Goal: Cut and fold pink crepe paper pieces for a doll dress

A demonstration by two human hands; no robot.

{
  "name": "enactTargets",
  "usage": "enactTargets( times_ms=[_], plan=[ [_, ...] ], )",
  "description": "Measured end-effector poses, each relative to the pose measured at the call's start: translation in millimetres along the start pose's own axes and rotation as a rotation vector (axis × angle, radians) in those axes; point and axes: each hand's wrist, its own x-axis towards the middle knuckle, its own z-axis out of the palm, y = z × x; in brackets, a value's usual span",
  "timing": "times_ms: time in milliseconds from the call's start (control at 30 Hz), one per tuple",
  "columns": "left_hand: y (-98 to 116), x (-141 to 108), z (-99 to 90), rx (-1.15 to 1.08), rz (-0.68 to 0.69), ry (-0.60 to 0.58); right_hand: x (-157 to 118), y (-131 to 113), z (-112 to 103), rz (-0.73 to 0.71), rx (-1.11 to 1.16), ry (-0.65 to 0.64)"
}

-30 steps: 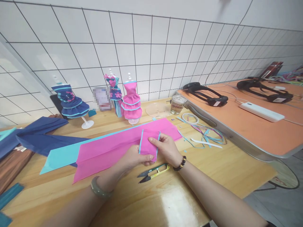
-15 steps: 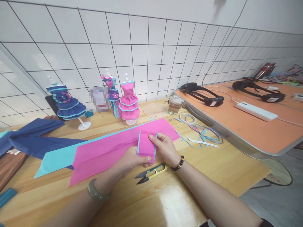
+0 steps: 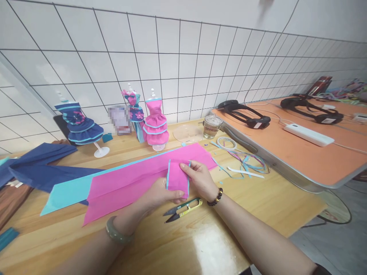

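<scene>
A small pink fabric piece point(image 3: 175, 176) with light-blue edging along its sides is held up between both hands. My left hand point(image 3: 160, 194) pinches its lower edge, thumb on top. At the upper right edge, the thumb and fingers of my right hand point(image 3: 202, 178) grip it. Beneath and behind lies a long pink fabric strip point(image 3: 120, 187), partly over a light-blue strip point(image 3: 64, 194). Thread snips point(image 3: 183, 210) with a yellow and green handle rest on the table just below my hands.
Dress forms in a blue dress point(image 3: 84, 128) and a pink dress point(image 3: 156, 122) stand along the wall. Right of the fabric are a tape roll point(image 3: 226, 143), tangled ribbons point(image 3: 254, 164) and a glass point(image 3: 212, 128). An orange table point(image 3: 301, 160) adjoins, bearing black headsets point(image 3: 249, 117).
Almost nothing differs. Both hands keep their hold on the small pink piece, and the view has shifted very slightly.
</scene>
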Motion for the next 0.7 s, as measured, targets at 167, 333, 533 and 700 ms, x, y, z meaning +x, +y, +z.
enactTargets(
  times_ms=[167,333,533,700],
  plan=[
    [-0.3,0.1,-0.3,-0.018,-0.011,-0.004,0.5,-1.0,-0.5,-0.021,-0.042,-0.004],
    [-0.7,0.0,-0.4,-0.038,-0.001,-0.010,-0.1,-0.6,-1.3,-0.127,-0.206,0.009],
    [-0.2,-0.3,1.0,-0.021,0.014,-0.018,-2.8,-0.5,-1.1,-0.228,-0.337,0.014],
    [-0.5,0.4,-0.7,-0.023,0.011,-0.032,-2.5,-1.0,-1.4,-0.289,-0.437,0.010]
  ],
)
